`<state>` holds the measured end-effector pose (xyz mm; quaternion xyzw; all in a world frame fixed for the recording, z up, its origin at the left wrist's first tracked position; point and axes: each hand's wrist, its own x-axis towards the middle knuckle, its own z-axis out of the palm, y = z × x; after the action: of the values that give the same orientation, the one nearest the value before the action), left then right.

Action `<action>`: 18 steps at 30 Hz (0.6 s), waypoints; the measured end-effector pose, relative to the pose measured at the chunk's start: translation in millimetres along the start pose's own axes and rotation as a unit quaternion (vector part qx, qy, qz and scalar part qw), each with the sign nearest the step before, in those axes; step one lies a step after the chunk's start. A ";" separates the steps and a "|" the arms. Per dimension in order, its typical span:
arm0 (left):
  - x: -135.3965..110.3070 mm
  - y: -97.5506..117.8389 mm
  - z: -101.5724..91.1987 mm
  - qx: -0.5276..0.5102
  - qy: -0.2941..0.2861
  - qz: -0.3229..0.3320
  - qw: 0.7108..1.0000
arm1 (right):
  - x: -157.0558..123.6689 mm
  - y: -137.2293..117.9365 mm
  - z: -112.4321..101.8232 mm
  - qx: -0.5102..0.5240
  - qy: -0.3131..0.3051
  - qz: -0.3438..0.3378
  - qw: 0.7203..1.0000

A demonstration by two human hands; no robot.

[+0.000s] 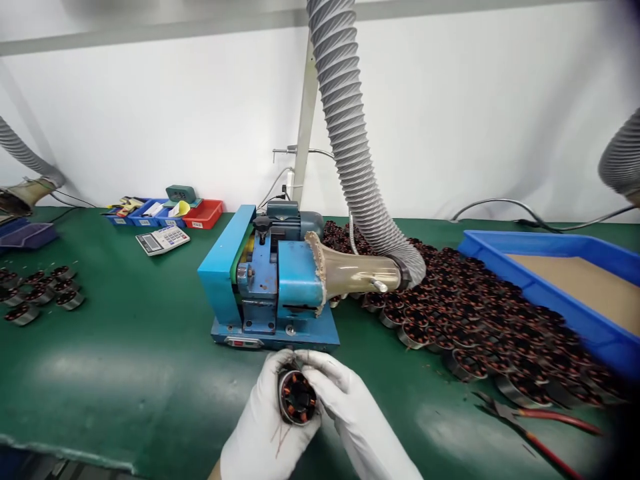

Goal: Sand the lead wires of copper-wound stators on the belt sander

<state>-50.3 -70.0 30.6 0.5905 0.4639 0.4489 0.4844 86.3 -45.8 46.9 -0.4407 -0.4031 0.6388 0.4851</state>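
Note:
My left hand (267,417), in a white glove, is wrapped around a motor stator (299,398), a round metal ring with copper windings inside. Its open face is turned up toward me, and thin copper wires trail from its lower edge over the glove. From the right, my gloved right hand (340,400) has closed fingers on the stator's upper right rim. What its fingertips pinch at the top is partly hidden. Just beyond both hands stands a blue belt-driven machine (260,280) with a translucent funnel (357,272) on its right side.
A grey ribbed hose (345,120) drops to the funnel. Many stators (465,313) are massed at right, beside a blue tray (560,293) and red-handled cutters (530,420). More stators (40,290) sit at left. A calculator (163,241) and small bins (203,215) stand further back.

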 end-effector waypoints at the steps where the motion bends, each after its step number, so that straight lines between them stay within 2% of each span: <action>1: -0.7 -2.5 -1.6 0.019 -0.019 0.025 0.999 | 5.4 0.7 3.9 -0.007 -0.003 -0.003 1.000; 3: -2.1 -10.6 -2.4 0.056 -0.037 0.067 0.996 | 14.1 3.7 9.4 -0.024 0.010 -0.025 0.999; 5: -3.8 -21.2 0.2 0.082 -0.005 0.080 0.993 | 20.3 7.1 10.9 0.000 0.043 -0.042 0.998; 9: -5.9 -35.1 9.4 0.109 0.068 0.096 0.987 | 31.3 7.5 0.3 0.160 0.081 -0.048 0.983; 11: -3.1 -33.6 12.7 0.112 0.086 0.102 0.985 | 35.1 7.8 -8.2 0.204 0.127 -0.091 0.966; 13: 3.8 -28.6 15.2 0.101 0.105 0.085 0.986 | 35.5 12.9 -13.6 0.158 0.171 -0.118 0.965; 14: 8.6 -26.4 16.5 0.090 0.112 0.069 0.987 | 34.6 17.5 -14.1 0.105 0.167 -0.117 0.973; 16: 20.1 -25.1 20.2 0.065 0.137 0.040 0.988 | 32.5 28.9 -11.0 -0.023 0.121 -0.109 0.986; 18: 33.0 -28.7 25.4 0.029 0.168 0.018 0.985 | 33.5 38.8 -4.9 -0.124 0.094 -0.122 0.980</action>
<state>-23.2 -38.6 1.7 0.5288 0.5409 0.5368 0.3737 76.0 -20.6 3.2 -0.5029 -0.4821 0.4754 0.5372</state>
